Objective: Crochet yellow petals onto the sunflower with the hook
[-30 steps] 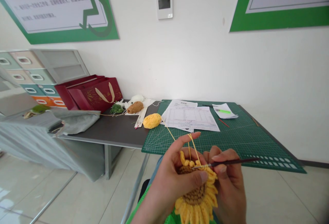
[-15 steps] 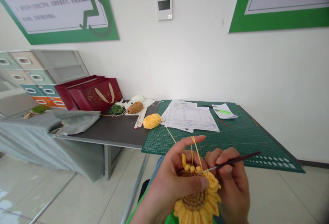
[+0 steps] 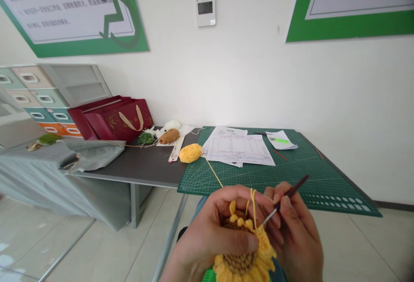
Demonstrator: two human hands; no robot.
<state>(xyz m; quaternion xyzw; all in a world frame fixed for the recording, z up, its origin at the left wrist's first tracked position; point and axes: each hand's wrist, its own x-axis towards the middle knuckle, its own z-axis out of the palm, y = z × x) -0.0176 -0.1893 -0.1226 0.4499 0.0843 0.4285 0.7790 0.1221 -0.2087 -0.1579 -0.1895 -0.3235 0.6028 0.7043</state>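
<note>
Both my hands closed: left hand point(image 3: 215, 235) pinches crocheted flower point(image 3: 239, 263) off near edge of green mat point(image 3: 304, 165), right hand point(image 3: 296, 232) grips crochet hook point(image 3: 296, 187), tip at petals point(image 3: 264, 247). Yarn ball point(image 3: 190, 153) at mat's left edge.

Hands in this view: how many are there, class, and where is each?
2: the left hand at bottom centre, gripping the yellow-and-brown flower, and the right hand to its right, holding the hook. No other hand shows.

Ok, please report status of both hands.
Left hand pinches brown-and-yellow crocheted flower. Right hand holds dark-handled metal hook at its edge. Left thumb partly hides flower's brown centre.
</note>
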